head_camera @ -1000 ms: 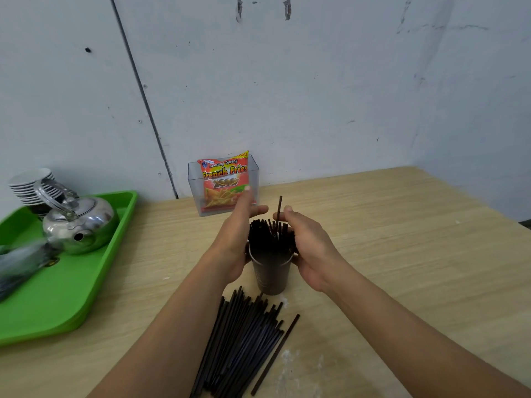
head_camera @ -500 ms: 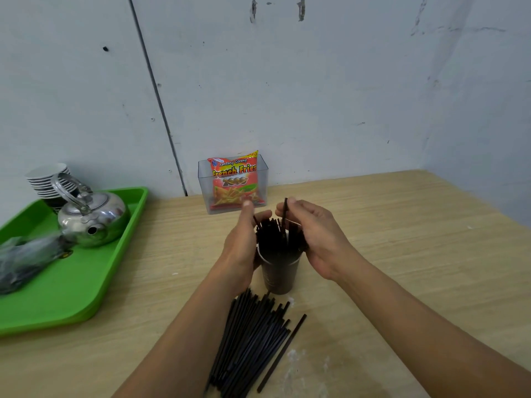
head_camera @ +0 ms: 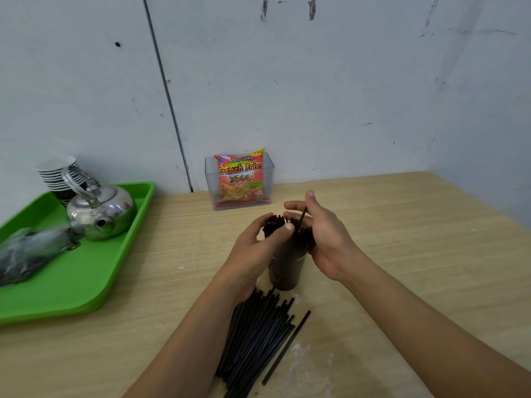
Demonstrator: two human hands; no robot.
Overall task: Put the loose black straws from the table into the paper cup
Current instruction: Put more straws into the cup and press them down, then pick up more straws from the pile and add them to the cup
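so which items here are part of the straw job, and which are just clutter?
Job: paper cup; straws in cup; loose black straws; single straw in right hand; left hand.
Clutter: green tray; kettle; stacked cups; French Fries packet; clear box.

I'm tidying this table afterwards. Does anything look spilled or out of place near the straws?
Yes: a faint whitish, powdery smear marks the wooden table just right of the pile of loose black straws. One single straw lies apart from that pile, on its right.
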